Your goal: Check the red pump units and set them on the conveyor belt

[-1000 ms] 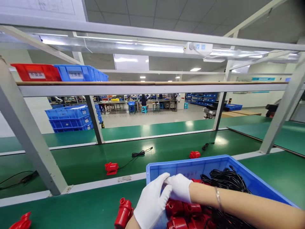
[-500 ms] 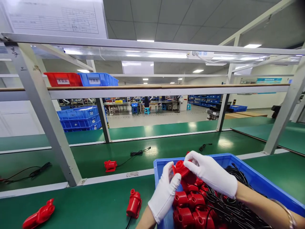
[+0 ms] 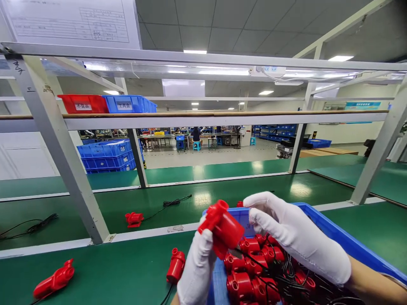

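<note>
Gloved in white, my left hand (image 3: 197, 263) grips a red pump housing (image 3: 222, 228) above the near left corner of a blue bin (image 3: 219, 279). The housing is tilted, with its round spout upward. My right hand (image 3: 286, 228), also in a white glove, is over the bin just right of the housing, its thumb and fingers apart and nothing between them. Inside the bin lie several red housings (image 3: 240, 286) and tangled black cables (image 3: 286, 271). Another red housing (image 3: 176, 266) with a black cable stands left of my left hand.
A red housing (image 3: 53, 280) lies at the near left. On the green belt beyond, a red part (image 3: 134, 219) trails a coiled cable (image 3: 171, 203). Metal posts (image 3: 68, 152) hold a shelf with red (image 3: 83, 103) and blue (image 3: 130, 104) boxes. A person (image 3: 196, 134) sits far back.
My left hand has lifted the red housing up and left, turning it. My right hand has let go of it and moved right. The red parts on the belt have shifted left.
</note>
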The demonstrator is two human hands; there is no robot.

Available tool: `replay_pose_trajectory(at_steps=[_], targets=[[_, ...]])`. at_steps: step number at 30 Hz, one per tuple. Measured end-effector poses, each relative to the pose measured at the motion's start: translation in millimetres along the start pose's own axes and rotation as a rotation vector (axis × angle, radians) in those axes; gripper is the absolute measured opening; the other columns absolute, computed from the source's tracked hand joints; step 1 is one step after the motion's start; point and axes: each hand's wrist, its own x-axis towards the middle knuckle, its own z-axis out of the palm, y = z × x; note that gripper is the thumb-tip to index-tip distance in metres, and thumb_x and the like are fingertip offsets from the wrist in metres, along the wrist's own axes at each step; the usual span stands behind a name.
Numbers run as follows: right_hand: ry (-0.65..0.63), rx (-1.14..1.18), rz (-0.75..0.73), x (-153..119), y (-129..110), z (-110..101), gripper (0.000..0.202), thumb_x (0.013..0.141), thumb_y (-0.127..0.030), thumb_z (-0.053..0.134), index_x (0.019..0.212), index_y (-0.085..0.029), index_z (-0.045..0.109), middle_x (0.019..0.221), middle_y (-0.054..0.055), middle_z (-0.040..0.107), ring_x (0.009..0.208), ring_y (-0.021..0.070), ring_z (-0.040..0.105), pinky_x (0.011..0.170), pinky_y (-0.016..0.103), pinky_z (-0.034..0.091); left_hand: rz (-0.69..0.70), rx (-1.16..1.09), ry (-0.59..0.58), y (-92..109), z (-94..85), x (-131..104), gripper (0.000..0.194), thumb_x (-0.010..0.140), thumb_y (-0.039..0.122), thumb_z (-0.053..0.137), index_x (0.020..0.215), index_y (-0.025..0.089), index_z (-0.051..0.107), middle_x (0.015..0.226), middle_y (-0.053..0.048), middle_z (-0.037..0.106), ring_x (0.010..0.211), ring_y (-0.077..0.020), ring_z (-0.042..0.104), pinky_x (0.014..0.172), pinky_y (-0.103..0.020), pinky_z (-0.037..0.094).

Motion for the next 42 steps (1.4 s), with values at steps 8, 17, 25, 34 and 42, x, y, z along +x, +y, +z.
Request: replay_pose_trajectory(at_steps=[8, 17, 25, 34, 42], targets=[[-0.170, -0.052, 0.134, -22, 61, 25, 0.039, 0.096, -0.057, 0.043, 0.113, -0.026, 0.058, 0.101, 0.002, 0.069, 0.090, 0.0191, 0.064, 0.082, 0.030, 0.050, -0.160, -0.082, -0.083, -7, -0.1, 9, 0.046, 0.097, 0.055, 0.042, 0.122, 0.022, 0.060, 0.110, -0.008, 0.069, 0.098, -0.0238, 0.066, 0.095, -0.044, 0.051], [-0.143, 0.034, 0.072, -22, 55, 33, 0.052, 0.089, -0.056, 0.054, 0.126, -0.020, 0.055, 0.130, 0.011, 0.062, 0.111, 0.0246, 0.062, 0.096, 0.035, 0.050, -0.200, 0.111, -0.253, -7, 12.0, 8, 0.048, 0.095, 0.049, 0.053, 0.133, 0.020, 0.050, 0.136, -0.011, 0.055, 0.125, -0.0269, 0.052, 0.109, -0.043, 0.038], [-0.026, -0.291, 0.064, -40, 60, 36, 0.060, 0.080, -0.045, 0.066, 0.136, -0.027, 0.052, 0.129, 0.007, 0.063, 0.113, 0.0265, 0.063, 0.095, 0.035, 0.053, -0.254, -0.035, -0.483, -6, -5.7, 18, 0.074, 0.080, 0.056, 0.071, 0.140, 0.024, 0.042, 0.135, -0.012, 0.053, 0.127, -0.0314, 0.049, 0.109, -0.046, 0.034], [-0.071, -0.480, -0.128, -44, 44, 39, 0.032, 0.079, -0.045, 0.069, 0.107, -0.029, 0.069, 0.105, 0.005, 0.071, 0.087, 0.0234, 0.069, 0.077, 0.033, 0.059, -0.260, -0.103, -0.618, -24, -25.9, 26, 0.088, 0.058, 0.038, 0.092, 0.133, 0.028, 0.047, 0.132, -0.010, 0.054, 0.119, -0.0309, 0.057, 0.103, -0.046, 0.040], [0.091, -0.289, -0.177, -37, 63, 21, 0.056, 0.087, -0.059, 0.058, 0.132, -0.028, 0.050, 0.121, 0.008, 0.064, 0.104, 0.0240, 0.065, 0.087, 0.034, 0.055, 0.127, 0.416, -0.247, -23, -2.9, 11, 0.066, 0.077, 0.034, 0.080, 0.130, 0.030, 0.043, 0.133, -0.009, 0.053, 0.116, -0.0263, 0.058, 0.101, -0.044, 0.046]])
